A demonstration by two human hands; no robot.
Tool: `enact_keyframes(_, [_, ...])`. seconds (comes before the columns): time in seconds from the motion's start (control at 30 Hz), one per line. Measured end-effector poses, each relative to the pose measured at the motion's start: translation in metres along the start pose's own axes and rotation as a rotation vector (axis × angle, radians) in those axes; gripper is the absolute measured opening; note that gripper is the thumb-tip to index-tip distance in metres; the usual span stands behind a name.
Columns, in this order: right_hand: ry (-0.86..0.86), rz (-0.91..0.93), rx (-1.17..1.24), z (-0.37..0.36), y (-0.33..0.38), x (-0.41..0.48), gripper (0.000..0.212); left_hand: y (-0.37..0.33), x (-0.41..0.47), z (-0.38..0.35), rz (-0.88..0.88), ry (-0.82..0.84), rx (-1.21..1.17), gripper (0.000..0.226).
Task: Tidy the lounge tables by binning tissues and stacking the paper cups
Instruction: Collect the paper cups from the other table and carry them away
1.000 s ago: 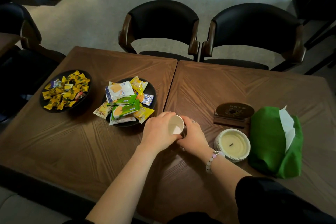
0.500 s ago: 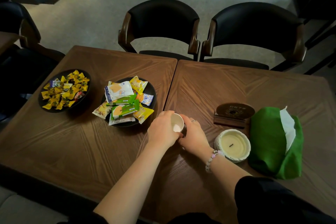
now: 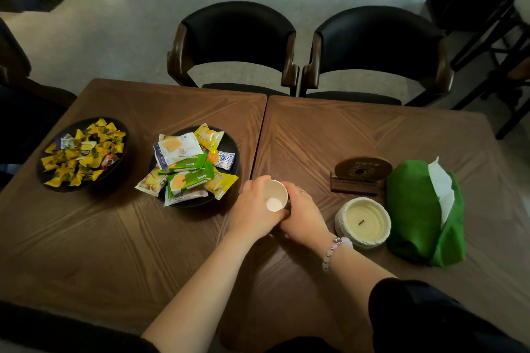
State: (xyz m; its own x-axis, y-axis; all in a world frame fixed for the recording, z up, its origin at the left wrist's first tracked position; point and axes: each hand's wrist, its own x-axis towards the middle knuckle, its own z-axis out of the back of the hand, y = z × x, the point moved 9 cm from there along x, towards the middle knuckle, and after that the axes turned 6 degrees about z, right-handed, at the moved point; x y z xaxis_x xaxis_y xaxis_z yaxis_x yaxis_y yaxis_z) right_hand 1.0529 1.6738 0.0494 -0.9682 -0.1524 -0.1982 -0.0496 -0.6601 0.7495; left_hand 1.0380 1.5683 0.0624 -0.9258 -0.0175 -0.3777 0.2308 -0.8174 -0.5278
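Now | L hand [image 3: 256,210] + R hand [image 3: 302,213]: both wrap paper cup [image 3: 276,194] | forearms converge

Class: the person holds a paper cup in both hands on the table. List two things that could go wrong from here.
The left hand and right hand both wrap the paper cup; too tight a grip could crush it.
The candle sits close beside the right wrist; drawing that arm back carelessly might knock it.

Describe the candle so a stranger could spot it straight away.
On the right-hand table, look between the person's right hand and the green tissue cover. The candle sits there, in front of the wooden disc stand: a squat white pot of pale wax with one black wick.
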Motion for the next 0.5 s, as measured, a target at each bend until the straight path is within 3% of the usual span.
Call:
enact_keyframes(0.23, [0.011, 0.032, -0.016, 0.002, 0.013, -0.007, 0.065, 0.008, -0.007, 0.008, -0.020, 0.029, -0.079, 0.092])
enact_keyframes(0.5, [0.079, 0.219, -0.042, 0.029, 0.080, 0.024, 0.056, 0.004, -0.017, 0.076, 0.005, -0.104, -0.277, 0.087])
